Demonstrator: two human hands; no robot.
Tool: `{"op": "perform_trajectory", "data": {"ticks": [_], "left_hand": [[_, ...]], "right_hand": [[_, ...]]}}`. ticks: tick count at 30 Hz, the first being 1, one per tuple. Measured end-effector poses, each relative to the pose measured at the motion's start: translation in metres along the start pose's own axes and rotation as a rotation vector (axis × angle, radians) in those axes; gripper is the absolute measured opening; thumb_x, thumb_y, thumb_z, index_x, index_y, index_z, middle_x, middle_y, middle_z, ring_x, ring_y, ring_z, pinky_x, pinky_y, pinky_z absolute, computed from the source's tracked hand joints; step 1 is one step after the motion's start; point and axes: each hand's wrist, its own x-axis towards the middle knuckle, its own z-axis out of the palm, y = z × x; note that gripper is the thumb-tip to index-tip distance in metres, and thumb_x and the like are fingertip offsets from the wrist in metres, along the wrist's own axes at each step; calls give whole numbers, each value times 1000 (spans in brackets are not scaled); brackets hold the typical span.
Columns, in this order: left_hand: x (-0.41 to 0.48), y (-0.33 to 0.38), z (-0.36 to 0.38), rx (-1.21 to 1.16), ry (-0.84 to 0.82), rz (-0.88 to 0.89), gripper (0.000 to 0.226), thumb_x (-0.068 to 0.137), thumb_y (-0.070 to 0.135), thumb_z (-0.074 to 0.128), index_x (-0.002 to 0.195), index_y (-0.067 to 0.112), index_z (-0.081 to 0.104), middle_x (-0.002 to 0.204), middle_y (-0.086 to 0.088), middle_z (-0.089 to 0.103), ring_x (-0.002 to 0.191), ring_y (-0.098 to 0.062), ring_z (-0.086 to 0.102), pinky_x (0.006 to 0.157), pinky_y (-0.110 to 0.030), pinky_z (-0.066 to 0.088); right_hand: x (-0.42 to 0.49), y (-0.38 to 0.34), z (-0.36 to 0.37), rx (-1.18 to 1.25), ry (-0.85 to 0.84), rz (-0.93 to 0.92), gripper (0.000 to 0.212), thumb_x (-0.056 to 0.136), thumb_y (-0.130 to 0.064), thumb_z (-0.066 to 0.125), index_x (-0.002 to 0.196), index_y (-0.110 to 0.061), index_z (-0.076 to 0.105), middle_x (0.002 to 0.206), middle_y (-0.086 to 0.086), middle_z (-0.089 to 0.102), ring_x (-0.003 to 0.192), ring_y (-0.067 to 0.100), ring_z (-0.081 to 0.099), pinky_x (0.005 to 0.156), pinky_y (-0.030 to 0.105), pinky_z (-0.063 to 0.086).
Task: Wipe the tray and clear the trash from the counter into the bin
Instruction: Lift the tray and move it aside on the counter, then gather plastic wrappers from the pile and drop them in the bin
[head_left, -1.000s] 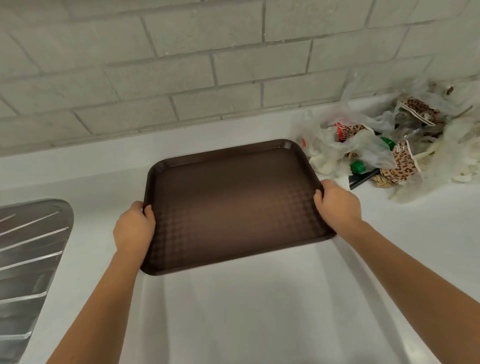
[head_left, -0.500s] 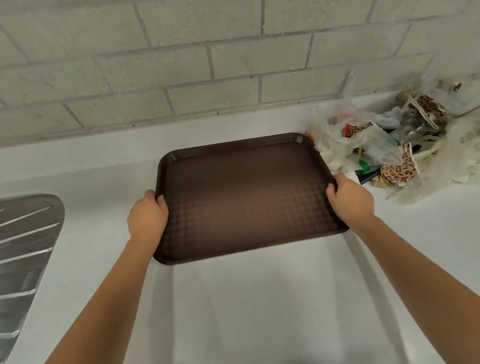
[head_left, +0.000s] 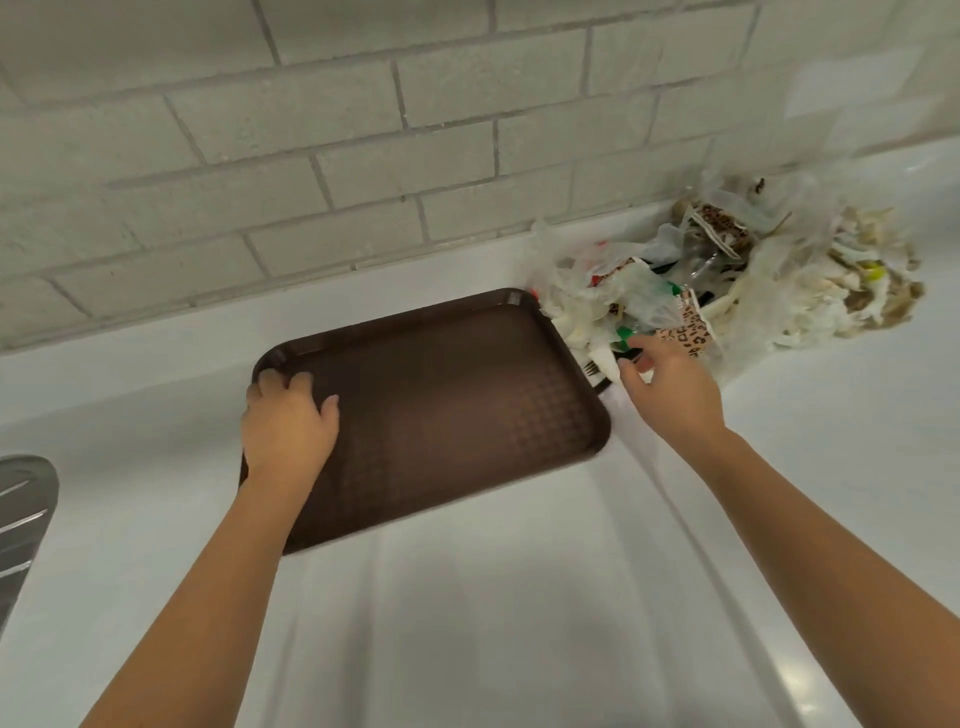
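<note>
A dark brown plastic tray (head_left: 457, 405) lies flat on the white counter, close to the wall. My left hand (head_left: 288, 423) rests palm down on the tray's left end, fingers spread over its far left corner. My right hand (head_left: 667, 387) is off the tray, just past its right edge, with fingers apart at the near edge of the trash pile (head_left: 727, 291). That pile is crumpled plastic bags, tissue, leopard-print wrappers and green bits. A black plastic fork (head_left: 597, 371) pokes out between the tray and my right hand.
A white counter (head_left: 519, 597) runs from the grey brick wall (head_left: 363, 130) toward me. A steel sink drainboard (head_left: 23, 519) shows at the left edge. No bin or cloth is in view.
The tray has been set down on the counter. My left hand moved from gripping its left edge to lying on top. My right hand let go and shifted right to the trash.
</note>
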Motion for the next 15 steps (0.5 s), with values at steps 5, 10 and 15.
{"op": "perform_trajectory", "data": {"ticks": [5, 10, 15], "left_hand": [[-7, 94, -14, -274, 68, 231, 26, 86, 24, 62, 105, 7, 68, 101, -18, 59, 98, -36, 53, 76, -46, 49], [-21, 200, -9, -458, 81, 390, 15, 84, 22, 66, 94, 12, 72, 85, -6, 62, 86, -27, 56, 69, -41, 51], [-21, 290, 20, -478, -3, 378, 22, 82, 21, 68, 101, 11, 70, 96, -11, 63, 93, -30, 55, 77, -44, 50]], "right_hand": [[5, 39, -46, 69, 67, 52, 30, 92, -28, 54, 121, -23, 60, 107, 1, 64, 76, 14, 53, 66, 27, 39], [27, 84, -83, 122, 96, 19, 29, 92, -30, 54, 119, -25, 61, 94, -5, 61, 68, 15, 53, 63, 27, 40], [62, 128, -116, 193, 79, -49, 29, 91, -29, 55, 119, -27, 61, 89, -9, 60, 61, 11, 53, 61, 27, 42]]}}
